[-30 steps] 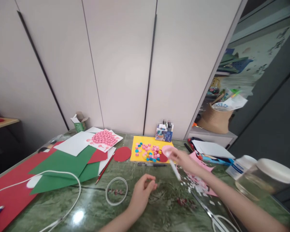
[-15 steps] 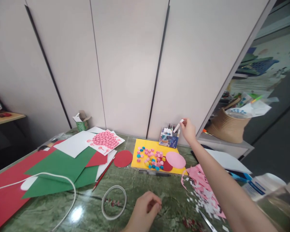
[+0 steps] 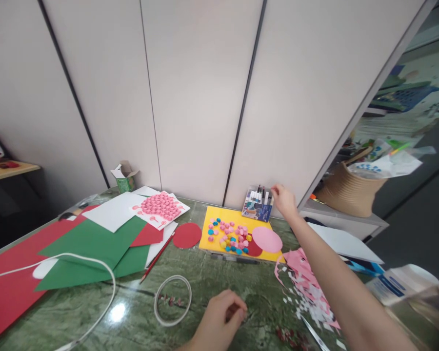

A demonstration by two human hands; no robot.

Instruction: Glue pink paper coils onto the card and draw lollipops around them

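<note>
My right hand [image 3: 284, 201] reaches to the back of the table, its fingertips drawn together just right of a blue-and-white box of markers [image 3: 257, 209]. No marker shows in those fingers. A white marker [image 3: 266, 198] stands at the right of the box, among other white and dark ones. Low in the middle, my left hand [image 3: 221, 317] stays over the green marbled table with thumb and fingers curled into a pinch; whatever is between them, if anything, I cannot make out. A yellow sheet [image 3: 214, 217] carrying pink, blue and yellow paper balls [image 3: 229, 234] lies between the hands.
A roll of tape [image 3: 172, 323] lies left of my left hand. Pink paper scraps [image 3: 305, 273] and scissors [image 3: 314, 334] are at the right. Green sheets [image 3: 91, 248], a white cable [image 3: 106, 265] and a red pencil [image 3: 157, 258] cover the left. Cabinet doors [image 3: 193, 97] rise behind.
The white marker that my right hand held above the box now stands in it, out of my fingers. My right hand has lowered slightly beside the box. The left hand has barely moved.
</note>
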